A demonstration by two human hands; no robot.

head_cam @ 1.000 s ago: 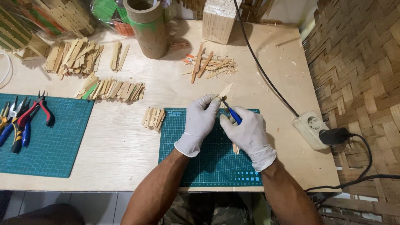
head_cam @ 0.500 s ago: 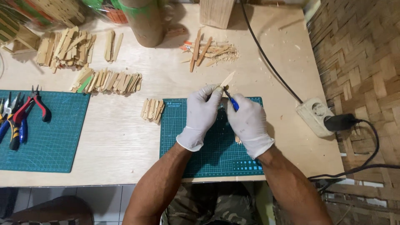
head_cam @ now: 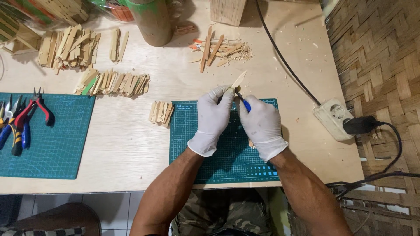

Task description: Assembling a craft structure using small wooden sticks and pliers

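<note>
Left hand: the gloved left hand had its fingers closed around the lower end of a thin wooden stick, which stuck out up and to the right past the fingertips.
Right hand: the gloved right hand was curled tight around a blue-handled knife, whose tip met the stick just above the left fingertips; the two hands touched each other.
Stick: held in the air over the top edge of the small green cutting mat, tilted, with its pale tip over bare table.
Table: a light wooden tabletop carried everything; fine shavings lay scattered across its far right part.
Near the hands: a small bunch of short sticks lay just left of the mat, close to the left hand.
Further back: a pile of offcuts and shavings sat beyond the hands, a row of stick pieces to the left, and a bigger heap in the far left corner.
Left side: a second green mat held red-handled pliers, well apart from the hands.
Right side: a white power socket with a black plug sat near the table edge, its black cable running back across the table behind the hands.
In the way: both gloves covered the gripped part of the stick and most of the knife handle.
</note>
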